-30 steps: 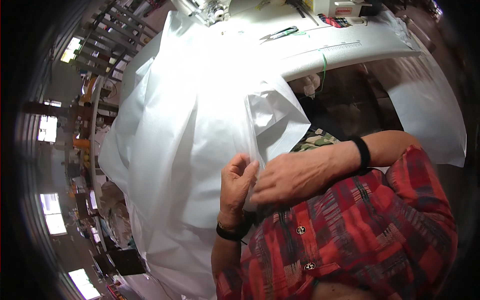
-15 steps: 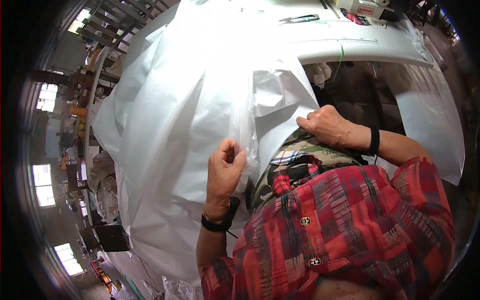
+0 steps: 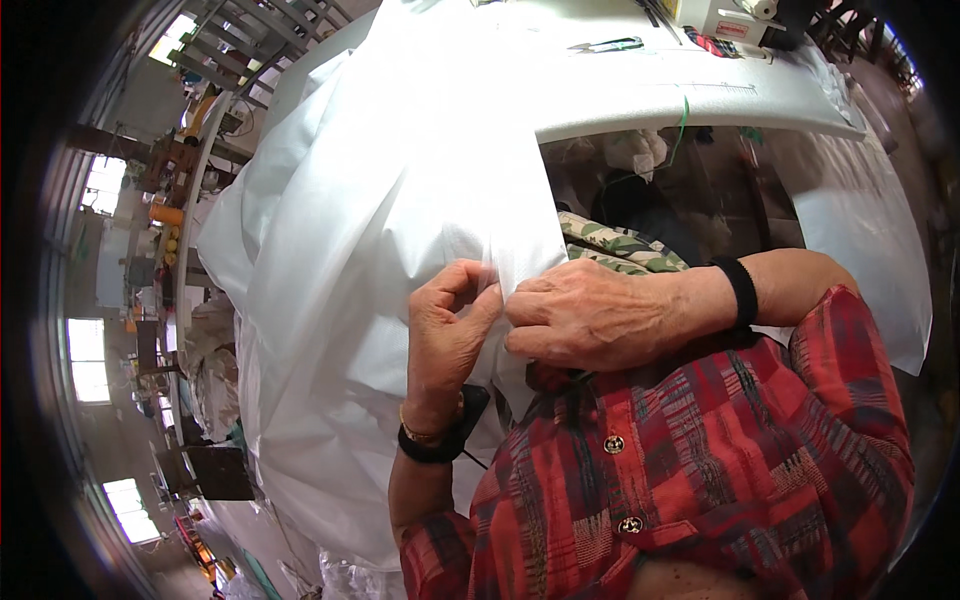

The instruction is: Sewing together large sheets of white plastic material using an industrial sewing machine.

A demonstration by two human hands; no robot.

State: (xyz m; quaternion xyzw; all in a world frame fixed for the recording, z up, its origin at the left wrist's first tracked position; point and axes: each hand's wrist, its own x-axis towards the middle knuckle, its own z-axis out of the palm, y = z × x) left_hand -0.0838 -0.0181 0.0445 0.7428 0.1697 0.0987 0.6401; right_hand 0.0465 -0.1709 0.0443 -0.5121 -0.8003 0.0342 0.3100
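A large sheet of thin white fabric (image 3: 340, 250) drapes from the table over my lap and down to the left. My left hand (image 3: 450, 335) pinches it between thumb and forefinger near the sheet's right edge. Close beside it, my right hand (image 3: 590, 312) is closed on the same edge, knuckles up, its fingertips partly hidden. Between the two hands the material is gathered in a narrow fold. Camouflage-patterned cloth (image 3: 630, 245) shows over my lap beyond the right hand.
On the white table (image 3: 660, 105) lie thread snips (image 3: 607, 45), and a white machine base (image 3: 722, 20) stands at the back right. A loose green thread (image 3: 683, 125) hangs over the table's front edge. Another white sheet (image 3: 865, 230) hangs at the right.
My right hand has moved left, carrying the fabric edge over beside my left hand. The clear, shiny strip along the sheet is now folded out of sight. My left hand stays nearly in place.
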